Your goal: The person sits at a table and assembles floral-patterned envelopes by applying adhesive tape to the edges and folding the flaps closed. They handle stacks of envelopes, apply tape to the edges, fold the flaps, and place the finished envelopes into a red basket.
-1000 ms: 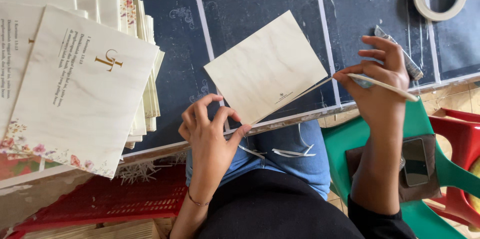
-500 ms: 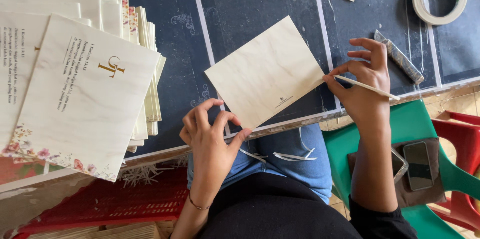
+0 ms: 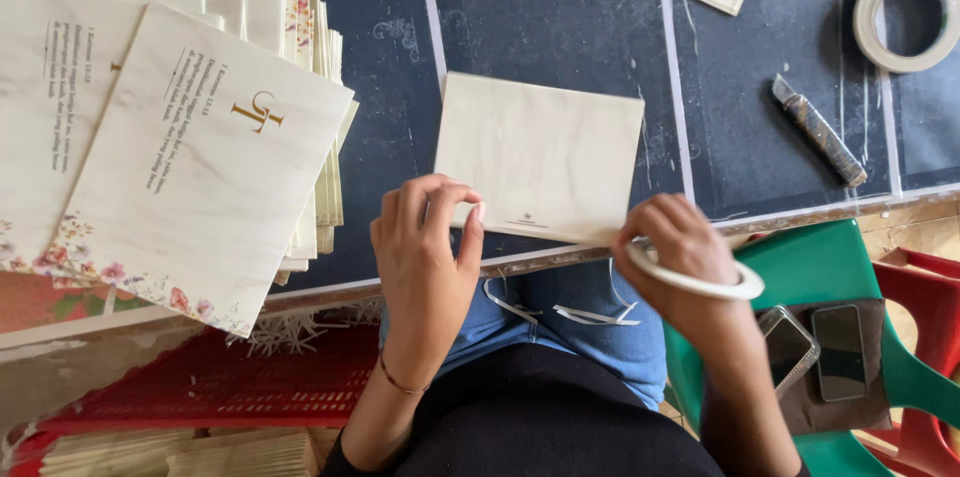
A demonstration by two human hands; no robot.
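Covering the table [image 3: 560, 27] — dark cutting mats.

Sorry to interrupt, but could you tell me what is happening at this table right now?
A seated person is working on a plain cream card lying on the dark cutting mat. The left hand pinches the card's near edge, while the right hand, holding a thin white ring, touches its near right corner. A stack of printed cards lies to the left; a utility knife and a tape roll lie to the right.
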